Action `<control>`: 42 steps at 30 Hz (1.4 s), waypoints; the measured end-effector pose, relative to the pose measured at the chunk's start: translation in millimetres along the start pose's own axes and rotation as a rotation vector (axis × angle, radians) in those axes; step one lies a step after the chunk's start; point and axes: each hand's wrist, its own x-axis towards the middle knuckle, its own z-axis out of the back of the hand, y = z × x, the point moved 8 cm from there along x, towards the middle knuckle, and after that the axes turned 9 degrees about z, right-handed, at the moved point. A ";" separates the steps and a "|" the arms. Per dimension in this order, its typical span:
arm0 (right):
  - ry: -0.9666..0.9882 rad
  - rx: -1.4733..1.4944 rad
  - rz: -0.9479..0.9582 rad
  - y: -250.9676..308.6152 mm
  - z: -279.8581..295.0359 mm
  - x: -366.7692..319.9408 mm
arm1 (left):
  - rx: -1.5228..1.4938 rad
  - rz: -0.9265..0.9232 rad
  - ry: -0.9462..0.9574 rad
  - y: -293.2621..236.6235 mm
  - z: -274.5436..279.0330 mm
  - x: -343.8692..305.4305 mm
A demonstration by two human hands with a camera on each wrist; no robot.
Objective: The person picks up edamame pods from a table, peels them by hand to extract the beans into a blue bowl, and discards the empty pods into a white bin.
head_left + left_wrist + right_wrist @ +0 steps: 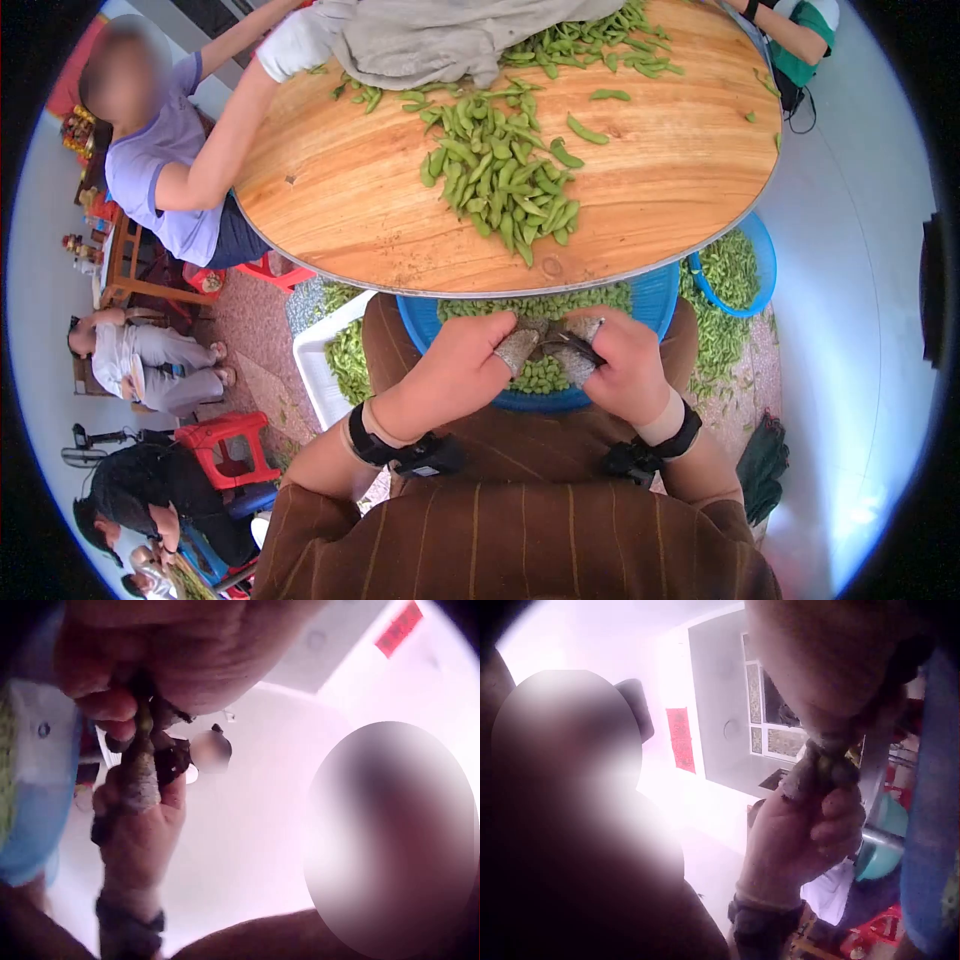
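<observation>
Over a blue basin (pixel 655 300) of shelled green beans (pixel 540 375), my two hands meet fingertip to fingertip. My left hand (pixel 450 362) has its fingers curled, with a worn wrapping on the thumb. My right hand (pixel 628 372) is curled too, its thumb wrapped, and a dark, thin item lies by its fingers. In the left wrist view a greenish pod (pixel 144 714) is pinched between the hands; the fingers hide much of it. Green pods (pixel 500 170) lie heaped on the round wooden table (pixel 660 180) in front.
A white tray (pixel 308 355) of pods stands at the left, and another blue basin (pixel 768 262) of pods at the right. Pods lie on the floor. A person (pixel 170 190) in gloves reaches across the table over a grey cloth (pixel 420 45). Red stools (pixel 225 450) and other people are further left.
</observation>
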 end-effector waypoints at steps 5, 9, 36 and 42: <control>0.022 0.120 -0.243 -10.6 0.2 -3.7 | -0.690 0.350 0.200 17.1 -16.3 -5.0; 0.043 0.440 -0.451 -19.4 -9.1 -12.6 | -0.660 0.083 -0.002 10.3 -3.3 -2.6; 0.128 1.686 -0.996 2.5 -40.7 -30.1 | -1.447 0.167 0.678 9.2 -50.7 -8.1; 0.061 1.233 -0.898 -16.8 -52.1 -25.5 | -0.471 -0.057 -0.380 23.9 3.5 -11.7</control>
